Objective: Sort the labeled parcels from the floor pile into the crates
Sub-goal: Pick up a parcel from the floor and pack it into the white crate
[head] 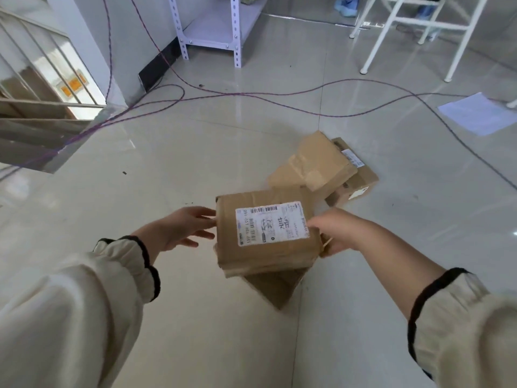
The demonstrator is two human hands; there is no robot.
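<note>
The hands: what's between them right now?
In the head view, a brown labeled parcel lies between them: the right hand grips its right edge, the left hand has open fingers at its left edge.

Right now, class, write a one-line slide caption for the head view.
Right hand grips a labelled parcel, open left hand at its other edge; more parcels lie on the floor behind.

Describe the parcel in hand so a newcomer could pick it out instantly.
On the tiled floor lies a small pile of brown parcels. Nearer the camera, a brown cardboard parcel is gripped at its right edge by the right hand, left hand open beside its left edge. Its large white barcode label shows in full; the pile's labels are partly hidden.
</note>
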